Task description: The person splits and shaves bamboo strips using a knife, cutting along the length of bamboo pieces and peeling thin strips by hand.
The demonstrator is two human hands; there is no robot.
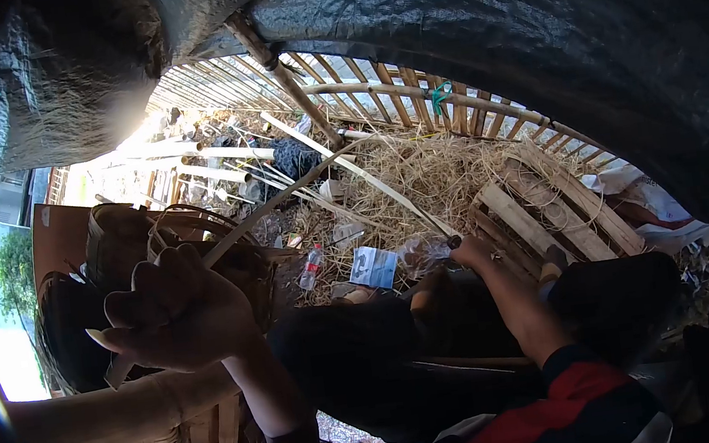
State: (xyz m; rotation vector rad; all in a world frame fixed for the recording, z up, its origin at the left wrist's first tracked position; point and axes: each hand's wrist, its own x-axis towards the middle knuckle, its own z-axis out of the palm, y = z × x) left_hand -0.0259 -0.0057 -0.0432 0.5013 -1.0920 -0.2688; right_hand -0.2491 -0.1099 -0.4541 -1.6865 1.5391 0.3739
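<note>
My left hand (pixel 179 311) is raised at the left, its fingers closed round a long thin bamboo strip (pixel 277 197) that runs up and to the right. At the centre right, my right hand (pixel 470 250) is closed round a dark handle-like end (pixel 454 242); whether this is a knife is unclear. A pale bamboo strip (pixel 358 171) reaches from beside that hand to the upper left, crossing the darker strip. My legs lie beneath both arms.
A thick bamboo pole (pixel 123 416) and woven baskets (pixel 116 240) stand at the left. Straw (pixel 406 176), a plastic bottle (pixel 311 266), a blue-white packet (pixel 373 267) and wooden slats (pixel 554 207) lie ahead. Behind is a bamboo fence (pixel 393 99), under dark sheeting (pixel 479 6).
</note>
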